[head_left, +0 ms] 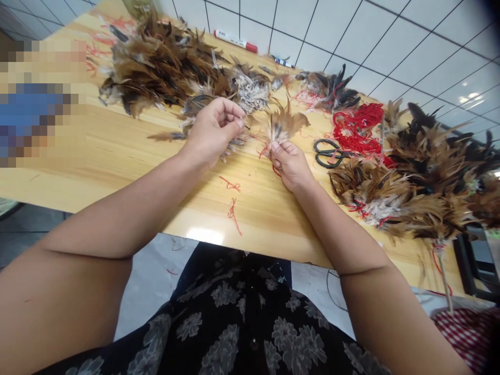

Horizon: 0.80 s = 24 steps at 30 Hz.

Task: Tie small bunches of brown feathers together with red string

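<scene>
At mid-bench (128, 151), the right hand (291, 165) pinches a small feather bundle (282, 125) by its quills; the left hand (214, 130), fingers curled, draws red thread (261, 151). Best keep that thread taut, wraps close together.

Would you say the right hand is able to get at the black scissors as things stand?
Probably yes. The scissors lie flat on the table just right of the right hand, with nothing between, but that hand is pinching a small feather bundle, so it isn't free.
</scene>
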Motion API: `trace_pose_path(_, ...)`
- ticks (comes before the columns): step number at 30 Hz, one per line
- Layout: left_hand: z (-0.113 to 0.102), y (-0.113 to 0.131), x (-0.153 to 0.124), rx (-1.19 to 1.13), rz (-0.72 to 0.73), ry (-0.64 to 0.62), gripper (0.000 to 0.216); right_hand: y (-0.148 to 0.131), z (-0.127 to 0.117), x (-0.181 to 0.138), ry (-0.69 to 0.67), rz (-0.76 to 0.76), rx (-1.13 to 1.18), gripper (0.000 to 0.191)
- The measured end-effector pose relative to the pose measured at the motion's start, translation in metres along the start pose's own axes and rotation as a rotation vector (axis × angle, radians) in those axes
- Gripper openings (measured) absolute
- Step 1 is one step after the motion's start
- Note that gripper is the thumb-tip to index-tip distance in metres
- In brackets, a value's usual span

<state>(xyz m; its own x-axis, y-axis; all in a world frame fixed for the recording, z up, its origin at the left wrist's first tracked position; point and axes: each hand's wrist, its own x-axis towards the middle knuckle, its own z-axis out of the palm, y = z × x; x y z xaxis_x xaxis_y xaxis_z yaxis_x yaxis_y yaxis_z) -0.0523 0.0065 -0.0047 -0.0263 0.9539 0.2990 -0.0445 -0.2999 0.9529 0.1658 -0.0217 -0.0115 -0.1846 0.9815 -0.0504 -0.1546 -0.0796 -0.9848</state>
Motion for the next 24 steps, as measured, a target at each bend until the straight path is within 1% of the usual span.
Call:
trace_pose_path(3,0.001,0.001,0.005,-0.016,-0.009,0.064,0.035,-0.009,-0.003,-0.002,-0.033,0.051,0.046,0.062)
trace_pose_path(8,0.002,0.001,0.005,-0.023,-0.034,0.047,0.03,-0.008,-0.006,-0.001,-0.082,0.042,0.023,0.066)
trace_pose_path(10,0.001,0.003,0.001,-0.047,-0.027,0.016,0.025,-0.006,-0.006,0.0,-0.082,0.036,0.002,0.069)
trace_pose_path(12,0.002,0.005,-0.003,-0.059,-0.018,-0.047,0.023,-0.006,-0.004,0.001,-0.049,0.043,-0.029,0.07)
trace_pose_path(16,0.005,0.007,-0.011,-0.045,-0.043,-0.155,0.027,-0.008,0.001,0.0,0.014,0.072,-0.091,0.066)
trace_pose_path(19,0.009,0.005,-0.015,-0.05,-0.067,-0.182,0.029,-0.009,0.005,-0.001,0.009,0.075,-0.113,0.066)
trace_pose_path(24,0.014,0.009,-0.02,-0.069,-0.103,-0.216,0.029,-0.008,0.01,-0.001,-0.017,0.007,-0.123,0.07)
